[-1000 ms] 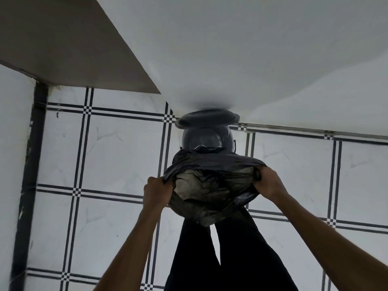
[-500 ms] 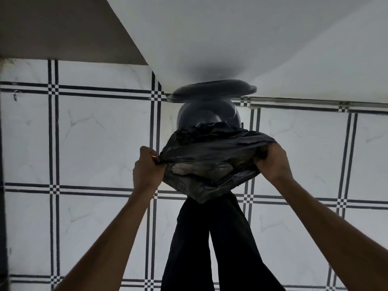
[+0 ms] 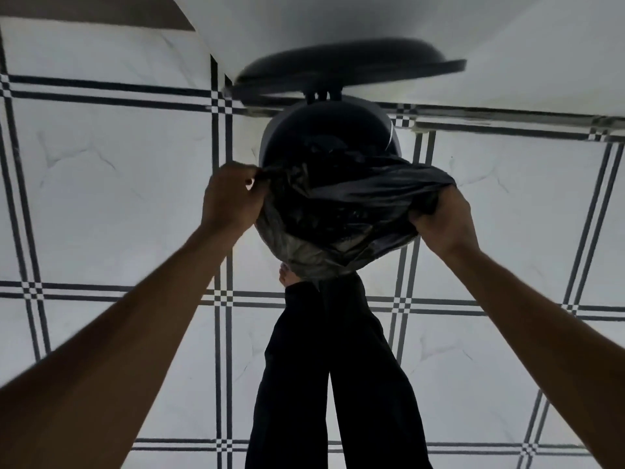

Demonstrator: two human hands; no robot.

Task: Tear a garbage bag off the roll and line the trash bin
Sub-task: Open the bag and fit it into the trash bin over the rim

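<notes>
A round dark trash bin [image 3: 274, 143] stands on the tiled floor against the white wall, its lid [image 3: 348, 67] swung up behind it. A black garbage bag [image 3: 341, 211] is stretched across the near part of the bin's mouth, its open top spread between my hands. My left hand [image 3: 230, 201] pinches the bag's left edge by the bin's left rim. My right hand [image 3: 443, 218] grips the bag's right edge, fingers curled into the plastic. The bag's lower part hangs crumpled over the bin's front.
My legs in black trousers [image 3: 338, 384] stand just in front of the bin, with toes [image 3: 285, 275] showing below the bag. White floor tiles [image 3: 118, 204] with dark grid lines lie all around. The white wall [image 3: 338, 22] rises right behind the bin.
The view has closed in on the bin. My hands have spread the bag wider and carried it up over the bin's mouth; the lid is now seen higher.
</notes>
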